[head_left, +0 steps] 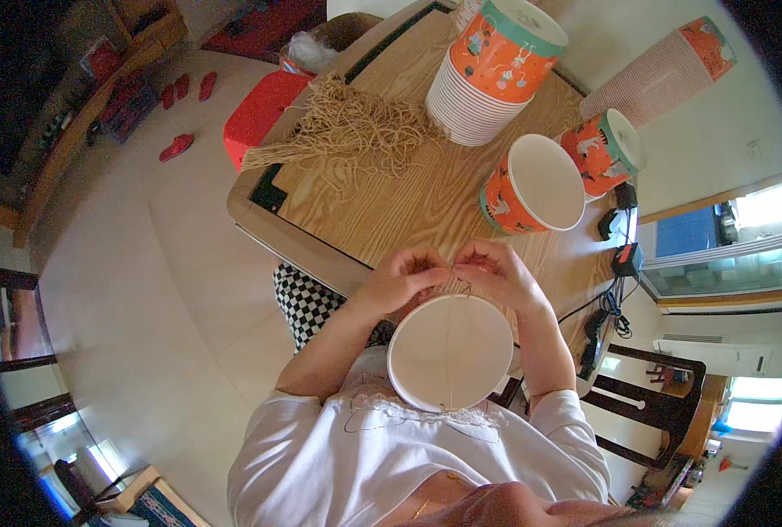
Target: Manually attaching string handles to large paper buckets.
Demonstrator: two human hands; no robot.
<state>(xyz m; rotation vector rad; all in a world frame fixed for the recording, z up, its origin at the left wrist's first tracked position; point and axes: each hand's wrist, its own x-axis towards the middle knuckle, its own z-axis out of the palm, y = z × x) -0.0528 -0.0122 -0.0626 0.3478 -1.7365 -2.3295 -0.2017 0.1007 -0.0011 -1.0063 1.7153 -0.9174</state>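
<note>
A white-lined paper bucket rests between my forearms against my shirt, its round opening facing up. One thin tan string runs across the opening from the near rim to the far rim. Just beyond the far rim, my left hand and my right hand meet with fingertips pinched on the string's end. Some of the string loops at the rim below my fingers. Farther off on the table stands an orange and green paper bucket, its open mouth toward me.
A loose heap of tan string covers the table's far left part. Tall stacks of nested paper buckets stand at the back and lean right. Black cables and adapters lie along the right edge, beside a dark wooden chair. A red stool is at left.
</note>
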